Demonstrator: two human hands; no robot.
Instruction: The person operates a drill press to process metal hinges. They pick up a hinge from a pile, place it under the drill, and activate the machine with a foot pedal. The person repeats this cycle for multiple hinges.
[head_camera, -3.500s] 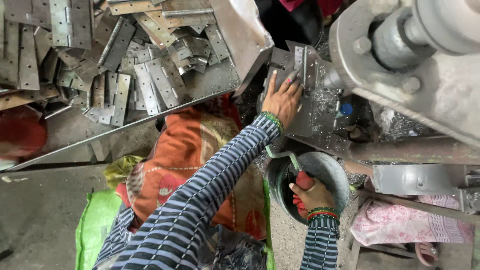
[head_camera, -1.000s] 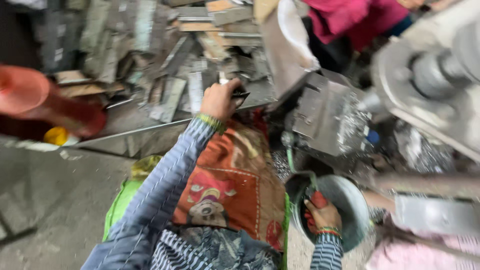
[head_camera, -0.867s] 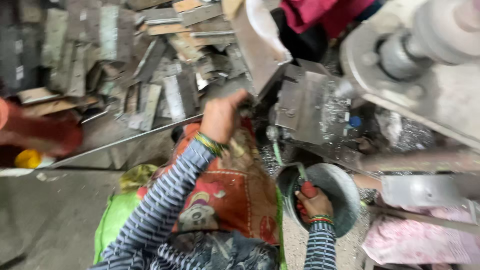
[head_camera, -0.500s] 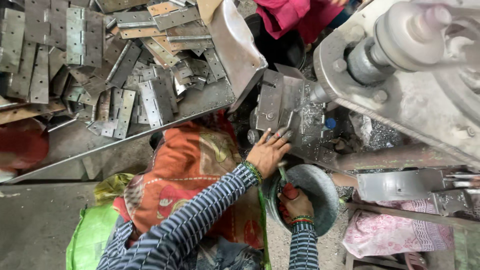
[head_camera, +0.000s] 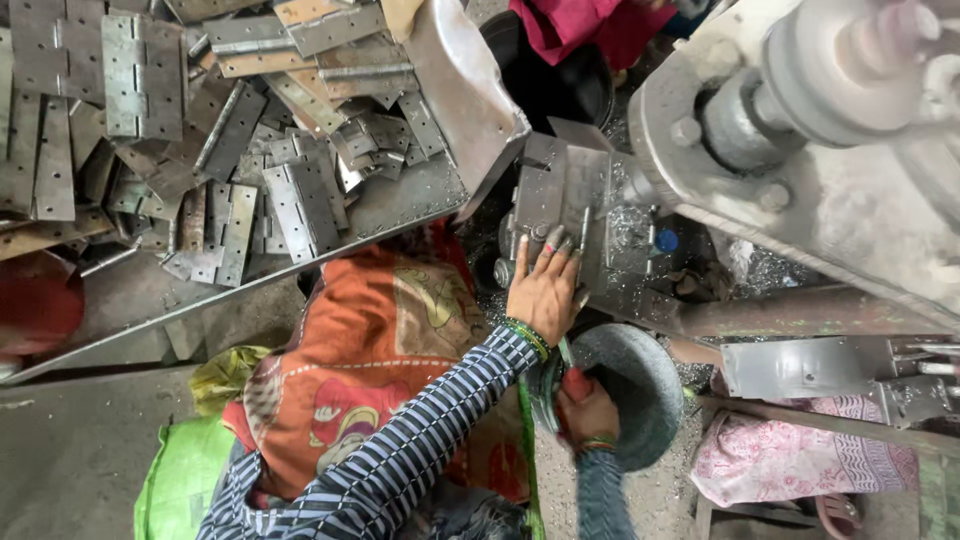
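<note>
My left hand (head_camera: 545, 290), in a striped sleeve with green bangles, lies with fingers spread on a grey metal hinge plate (head_camera: 562, 190), holding it against the machine's fixture (head_camera: 640, 250). My right hand (head_camera: 590, 412) is inside a grey metal bowl (head_camera: 650, 385) below, shut around a red-handled tool (head_camera: 575, 383) whose end is hidden. An orange patterned cloth (head_camera: 380, 340) covers my lap.
A sheet-metal tray (head_camera: 400, 210) at upper left holds a heap of several grey hinges (head_camera: 290, 205). The big grey machine body with shaft and wheel (head_camera: 800, 110) fills the upper right. Metal shavings lie under the fixture. There is pink cloth (head_camera: 780, 460) at lower right and a green sack (head_camera: 185, 480) at lower left.
My left hand reached up to the hinge heap, then came back right and down onto the fixture. My right hand stayed in the bowl on the red-handled tool.
</note>
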